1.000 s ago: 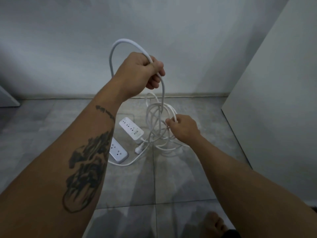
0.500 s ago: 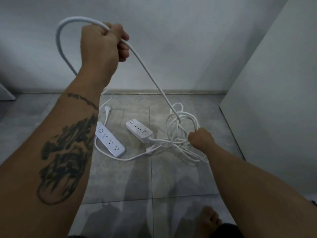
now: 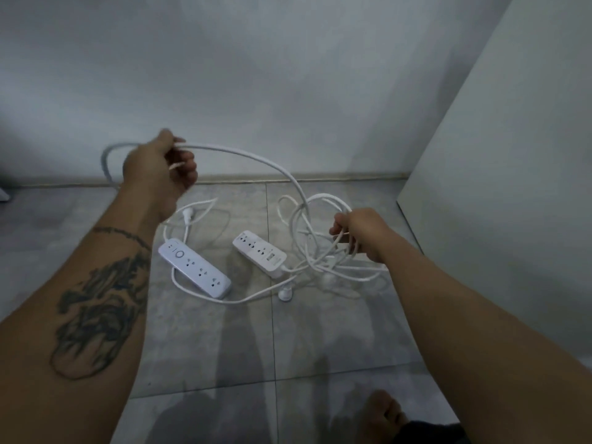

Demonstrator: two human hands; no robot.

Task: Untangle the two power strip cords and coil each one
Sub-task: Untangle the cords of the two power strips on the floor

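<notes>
Two white power strips lie on the grey tiled floor: the left strip (image 3: 194,268) with a round button, and the right strip (image 3: 259,253). My left hand (image 3: 160,168) is raised and shut on a length of white cord (image 3: 256,160) that arcs right and down into a tangle of loops (image 3: 315,238). My right hand (image 3: 360,230) is shut on those loops, held just above the floor. One plug (image 3: 284,294) lies on the floor in front of the right strip; another plug (image 3: 186,216) lies behind the left strip.
A grey wall with a skirting board (image 3: 320,178) runs across the back. A white panel (image 3: 499,193) stands on the right, close to the tangle. My bare foot (image 3: 382,415) shows at the bottom edge.
My left hand has come down and to the right with the cord, which now arcs slack instead of stretched. My right hand keeps hold of the loops, lifted slightly.
</notes>
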